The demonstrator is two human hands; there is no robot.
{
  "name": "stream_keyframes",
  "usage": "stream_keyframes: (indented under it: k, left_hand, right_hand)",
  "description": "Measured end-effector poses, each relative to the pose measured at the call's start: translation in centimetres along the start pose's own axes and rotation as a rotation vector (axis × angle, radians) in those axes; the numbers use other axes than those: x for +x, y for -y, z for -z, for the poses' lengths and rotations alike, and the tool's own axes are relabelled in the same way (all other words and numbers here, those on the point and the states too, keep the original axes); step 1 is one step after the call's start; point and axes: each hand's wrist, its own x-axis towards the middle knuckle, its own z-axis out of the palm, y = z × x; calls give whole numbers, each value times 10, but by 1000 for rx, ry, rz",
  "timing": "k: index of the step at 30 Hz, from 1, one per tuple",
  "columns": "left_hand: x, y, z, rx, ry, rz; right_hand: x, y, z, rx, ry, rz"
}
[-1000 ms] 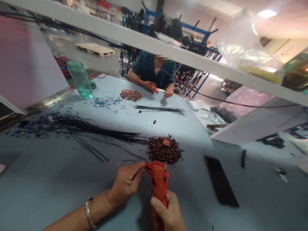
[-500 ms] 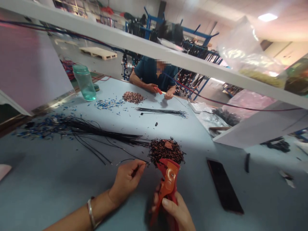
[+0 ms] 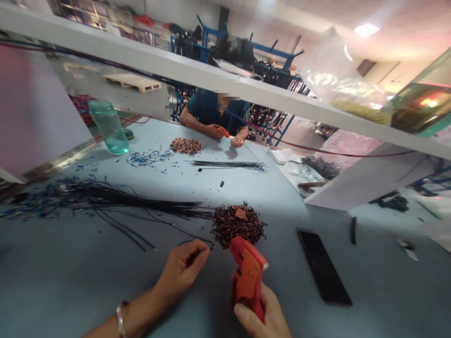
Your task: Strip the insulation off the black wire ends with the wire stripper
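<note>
My left hand [image 3: 186,263] is pinched on the end of a thin black wire [image 3: 176,228], whose tip shows just past the fingertips. Wrapped in my right hand [image 3: 259,312] is a red and orange wire stripper [image 3: 249,272], its head tilted up toward the left. Just beyond the tool lies a pile of short black and copper-coloured pieces [image 3: 234,230]. A bundle of long black wires [image 3: 151,203] runs leftward from the pile to scattered blue-tipped ends [image 3: 45,199].
A dark phone [image 3: 324,267] lies right of my right hand. A green bottle [image 3: 109,127] stands at the back left. Across the table [image 3: 282,188] a person [image 3: 214,112] holds a red tool. A white bar [image 3: 158,61] crosses above.
The wire stripper has turned in my right hand and its head has moved back from the pile. My left hand still pinches the wire. The whole view has shifted a little.
</note>
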Motion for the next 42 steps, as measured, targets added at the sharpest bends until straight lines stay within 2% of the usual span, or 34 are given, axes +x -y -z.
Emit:
stream_keyframes:
  k: [3, 6, 8, 10, 14, 18, 21, 23, 26, 29, 31, 33, 37, 42]
  left_hand:
    - [0, 1, 0, -90, 55, 39]
    - [-1, 2, -2, -233, 104, 98]
    - [-1, 2, -3, -298, 99, 143]
    - [0, 1, -3, -329, 92, 172]
    - [0, 0, -3, -375, 115, 203]
    - [0, 3, -3, -365, 81, 215]
    - [1, 3, -2, -338, 73, 213]
    - [0, 1, -1, -287, 80, 184]
    - [0, -2, 1, -179, 68, 121]
    - [-1, -4, 2, -128, 66, 76]
    - [0, -3, 2, -109, 79, 62]
    - [0, -3, 1, -81, 84, 50]
    - [-2, -3, -2, -13, 76, 2]
    - [-6, -5, -7, 62, 97, -28]
  right_hand:
    - [4, 2, 3, -492, -118, 410]
    - [10, 3, 0, -857, -111, 751]
    - [13, 3, -4, -1004, -97, 840]
    - [14, 3, -7, -1039, -80, 843]
    - [13, 4, -9, -1026, -93, 778]
    - [12, 3, -5, -1033, -108, 740]
    - [10, 5, -5, -920, -124, 686]
    - [6, 11, -6, -716, -105, 557]
    - [1, 20, -7, -306, -19, 200]
    - [-1, 19, -9, 204, 98, -125]
    - [0, 14, -11, 482, 162, -260]
    - [1, 11, -13, 639, 196, -351]
    - [2, 12, -17, 769, 204, -398]
    - [2, 12, -16, 755, 177, -363]
